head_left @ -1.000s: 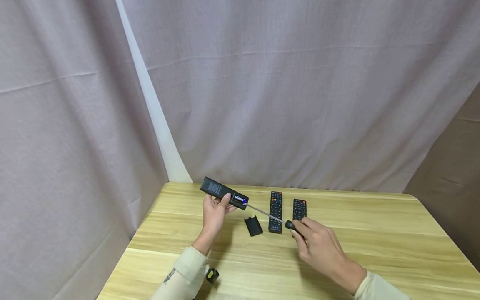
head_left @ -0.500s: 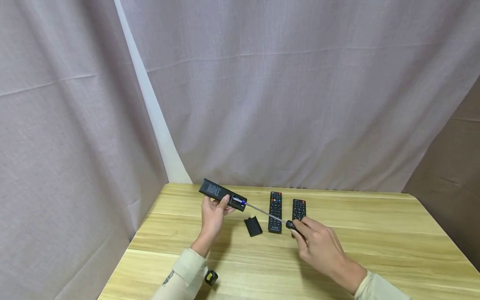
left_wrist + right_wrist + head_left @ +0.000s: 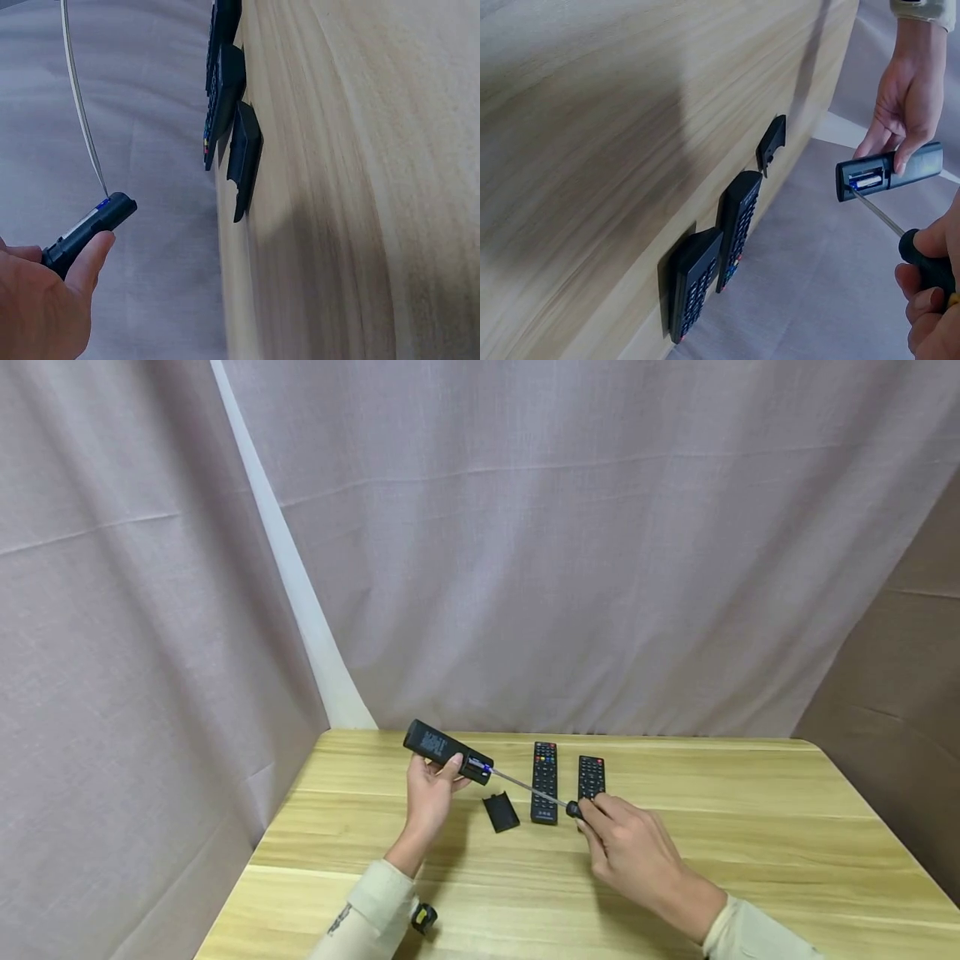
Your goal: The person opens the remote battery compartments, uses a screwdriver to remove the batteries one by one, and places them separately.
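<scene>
My left hand (image 3: 430, 795) grips a black remote control (image 3: 442, 747) above the table, its back turned up and the battery compartment uncovered. A blue-and-white battery (image 3: 867, 181) lies in that compartment. In my right hand (image 3: 637, 852) is a screwdriver (image 3: 922, 259) with a black handle, gripped in curled fingers. Its long metal shaft (image 3: 528, 788) reaches left, and the tip sits right at the battery's end, as the left wrist view also shows. A loose black battery cover (image 3: 501, 812) lies on the table below the held remote.
Two more black remotes lie button side up on the wooden table (image 3: 750, 827): a longer remote (image 3: 544, 781) and a shorter remote (image 3: 592, 775), partly hidden by the right hand. A wrist camera (image 3: 423, 917) is by the left sleeve. Grey curtains (image 3: 525, 568) hang behind the table.
The head view has shifted slightly, so the table things appear a little further left. The held remote has tilted slightly, while the screwdriver tip stays at the battery's end.
</scene>
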A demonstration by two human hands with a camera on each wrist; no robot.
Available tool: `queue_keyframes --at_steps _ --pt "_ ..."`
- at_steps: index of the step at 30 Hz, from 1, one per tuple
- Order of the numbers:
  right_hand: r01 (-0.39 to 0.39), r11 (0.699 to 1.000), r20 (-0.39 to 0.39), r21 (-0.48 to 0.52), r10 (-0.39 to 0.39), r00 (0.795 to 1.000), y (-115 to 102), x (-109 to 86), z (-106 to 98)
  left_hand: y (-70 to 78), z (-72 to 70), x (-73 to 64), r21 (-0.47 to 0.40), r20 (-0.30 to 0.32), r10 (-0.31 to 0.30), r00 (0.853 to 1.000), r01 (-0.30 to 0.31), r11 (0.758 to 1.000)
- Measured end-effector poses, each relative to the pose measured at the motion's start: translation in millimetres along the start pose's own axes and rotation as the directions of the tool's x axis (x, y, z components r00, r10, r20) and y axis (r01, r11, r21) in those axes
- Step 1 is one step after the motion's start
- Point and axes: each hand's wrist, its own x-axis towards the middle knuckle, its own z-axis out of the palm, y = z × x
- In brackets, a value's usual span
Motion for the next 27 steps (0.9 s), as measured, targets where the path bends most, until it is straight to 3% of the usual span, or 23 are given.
queue_keyframes --at_steps 9,20,27 --pt "0.009 1.000 0.008 0.018 -0.009 1.000 -4 1.4 5 -1.5 -2.0 -0.4 0.030 0.025 -0.005 1.000 0.004 1.000" --pt "0.024 0.999 -0.004 0.027 -0.024 1.000 -6 1.9 10 -0.8 -7.3 2.9 0.040 -0.023 0.011 1.000 -0.010 0.999" --pt "0.016 0.999 -0.029 0.045 -0.015 0.999 -3 -4.5 12 -3.8 -12.3 5.2 -0.032 -0.024 -0.040 0.999 0.040 0.999"
